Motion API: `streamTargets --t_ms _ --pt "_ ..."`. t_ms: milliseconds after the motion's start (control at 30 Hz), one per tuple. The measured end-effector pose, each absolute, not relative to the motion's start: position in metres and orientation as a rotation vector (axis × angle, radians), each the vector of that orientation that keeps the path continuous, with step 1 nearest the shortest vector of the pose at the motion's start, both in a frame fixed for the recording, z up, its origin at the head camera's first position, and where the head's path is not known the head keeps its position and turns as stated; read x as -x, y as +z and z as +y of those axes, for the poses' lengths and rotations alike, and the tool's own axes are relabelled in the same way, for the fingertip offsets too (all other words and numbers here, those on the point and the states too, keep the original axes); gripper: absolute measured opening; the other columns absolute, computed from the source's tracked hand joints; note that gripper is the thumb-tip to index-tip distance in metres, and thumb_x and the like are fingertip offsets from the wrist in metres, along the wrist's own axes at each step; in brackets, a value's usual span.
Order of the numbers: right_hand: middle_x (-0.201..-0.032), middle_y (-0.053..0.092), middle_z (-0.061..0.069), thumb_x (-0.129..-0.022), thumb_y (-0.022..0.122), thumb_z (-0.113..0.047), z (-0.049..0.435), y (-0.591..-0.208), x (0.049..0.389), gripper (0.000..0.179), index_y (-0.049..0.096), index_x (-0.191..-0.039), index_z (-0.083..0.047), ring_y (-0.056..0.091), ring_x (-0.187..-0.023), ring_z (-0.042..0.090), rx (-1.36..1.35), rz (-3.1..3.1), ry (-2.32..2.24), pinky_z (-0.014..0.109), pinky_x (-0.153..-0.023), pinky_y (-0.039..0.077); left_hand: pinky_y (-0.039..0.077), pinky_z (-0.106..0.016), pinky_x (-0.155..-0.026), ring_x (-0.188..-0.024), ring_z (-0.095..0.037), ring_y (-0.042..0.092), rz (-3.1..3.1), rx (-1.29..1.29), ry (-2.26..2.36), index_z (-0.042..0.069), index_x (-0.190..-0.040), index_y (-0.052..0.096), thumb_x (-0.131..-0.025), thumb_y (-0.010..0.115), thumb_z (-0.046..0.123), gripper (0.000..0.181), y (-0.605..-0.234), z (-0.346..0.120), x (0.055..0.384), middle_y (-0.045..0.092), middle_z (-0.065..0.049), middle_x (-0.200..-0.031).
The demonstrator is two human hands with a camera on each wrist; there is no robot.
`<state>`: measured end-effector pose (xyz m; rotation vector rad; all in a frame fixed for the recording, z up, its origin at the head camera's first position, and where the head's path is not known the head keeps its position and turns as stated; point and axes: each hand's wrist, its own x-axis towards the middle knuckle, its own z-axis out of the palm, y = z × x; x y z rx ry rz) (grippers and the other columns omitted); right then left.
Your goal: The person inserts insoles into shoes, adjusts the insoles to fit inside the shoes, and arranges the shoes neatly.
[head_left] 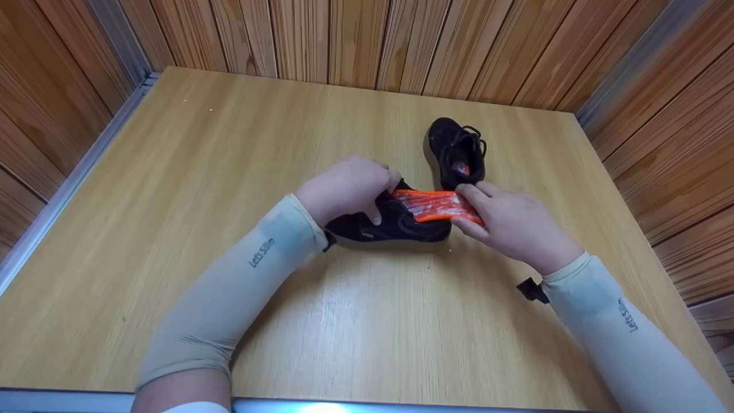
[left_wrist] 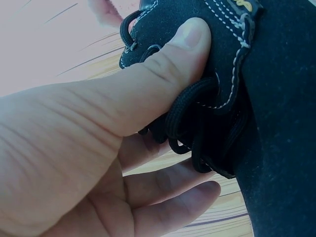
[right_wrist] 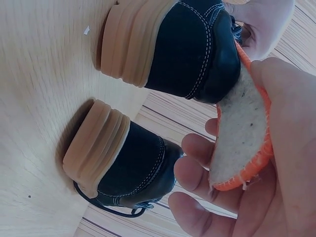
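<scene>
A black shoe (head_left: 395, 225) with a tan sole and white stitching lies across the middle of the table, toe to the left. My left hand (head_left: 350, 192) grips its upper near the laces (left_wrist: 192, 118), thumb pressed on one side. From the shoe's opening a red-patterned insole (head_left: 436, 205) with orange edging sticks out to the right. The heel end of that insole is pinched by my right hand (head_left: 510, 223); its whitish underside (right_wrist: 242, 128) shows in the right wrist view. The insole's toe end is hidden inside the shoe.
Behind the right hand stands a second black shoe (head_left: 453, 146) with laces, a reddish patch visible inside it. The wooden table (head_left: 229, 155) meets plank walls (head_left: 355, 40) at the back and both sides. A tiny white scrap (right_wrist: 87, 30) lies on the tabletop.
</scene>
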<state>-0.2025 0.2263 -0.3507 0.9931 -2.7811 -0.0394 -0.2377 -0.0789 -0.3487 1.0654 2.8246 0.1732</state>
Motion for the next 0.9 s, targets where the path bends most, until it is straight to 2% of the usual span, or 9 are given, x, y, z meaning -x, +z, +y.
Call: streamTargets --t_ms 333,533,767,900 --pt "-0.123 0.074 0.016 -0.108 0.063 -0.054 0.2250 -0.3520 0.2038 0.061 0.062 -0.147 -0.007 0.076 -0.088 0.038 -0.995 -2.810 -0.055 0.058 -0.073 0.062 0.058 -0.046 -0.107 -0.111 -0.026 0.070 2.822 -1.059 0.180 0.015 -0.122 0.070 -0.085 0.096 0.026 0.047 -0.3483 -0.0780 0.2377 0.073 -0.005 -0.119" --pt "-0.123 0.073 0.016 -0.109 0.061 -0.055 0.2240 -0.3528 0.2029 0.062 0.060 -0.149 -0.007 0.076 -0.094 0.037 -0.973 -2.862 -0.028 0.059 -0.078 0.063 0.058 -0.046 -0.106 -0.110 -0.026 0.070 2.821 -1.053 0.185 0.015 -0.120 0.070 -0.085 0.096 0.026 0.045 -0.3492 -0.0778 0.2378 0.073 -0.005 -0.117" --pt "-0.120 0.072 0.015 -0.109 0.062 -0.053 0.2232 -0.3541 0.2033 0.061 0.061 -0.148 -0.007 0.075 -0.091 0.036 -0.979 -2.851 -0.025 0.059 -0.076 0.062 0.059 -0.048 -0.107 -0.110 -0.027 0.070 2.826 -1.035 0.156 0.015 -0.128 0.071 -0.085 0.096 0.026 0.051 -0.3484 -0.0770 0.2369 0.074 -0.006 -0.120" --pt "-0.121 0.073 0.015 -0.109 0.063 -0.052 0.2229 -0.3543 0.2028 0.060 0.061 -0.148 -0.006 0.076 -0.092 0.037 -0.977 -2.847 -0.024 0.060 -0.076 0.062 0.059 -0.048 -0.106 -0.110 -0.028 0.071 2.826 -1.052 0.142 0.014 -0.123 0.071 -0.085 0.096 0.027 0.048 -0.3475 -0.0772 0.2369 0.074 -0.007 -0.120"
